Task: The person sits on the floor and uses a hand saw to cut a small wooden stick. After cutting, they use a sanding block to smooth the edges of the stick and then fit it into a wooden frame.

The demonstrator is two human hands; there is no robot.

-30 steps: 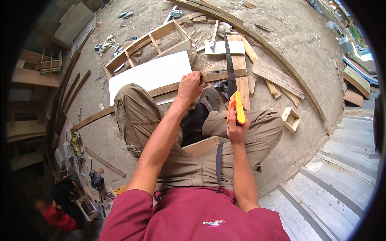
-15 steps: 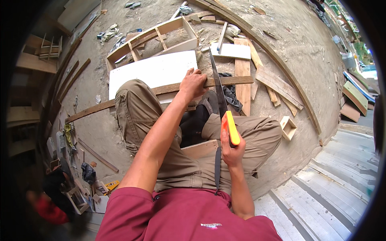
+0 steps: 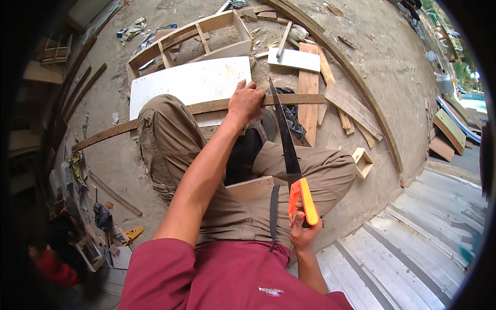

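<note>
My left hand [image 3: 246, 103] is closed around a long, narrow wooden strip [image 3: 214, 105], which runs across my raised left knee and out to the right. In my right hand [image 3: 304, 232] is the orange and yellow handle of a hand saw [image 3: 287, 139]. Its dark blade slants up and away, crossing the strip a short way right of my left hand. The blade's tip reaches beyond the strip. A white board [image 3: 191, 82] lies on the ground just past the strip, partly behind my knee.
Beyond the white board lies a wooden frame with dividers [image 3: 206, 28]. Loose planks [image 3: 308, 77] and a small white panel [image 3: 294, 59] lie at the right. A small wooden box [image 3: 363, 163] sits by my right knee. Corrugated metal sheets [image 3: 408, 222] cover the lower right. Another person [image 3: 59, 258] is at the lower left.
My right hand has drawn the saw back toward my body, so less of the blade extends past the strip. My left hand keeps its grip on the strip.
</note>
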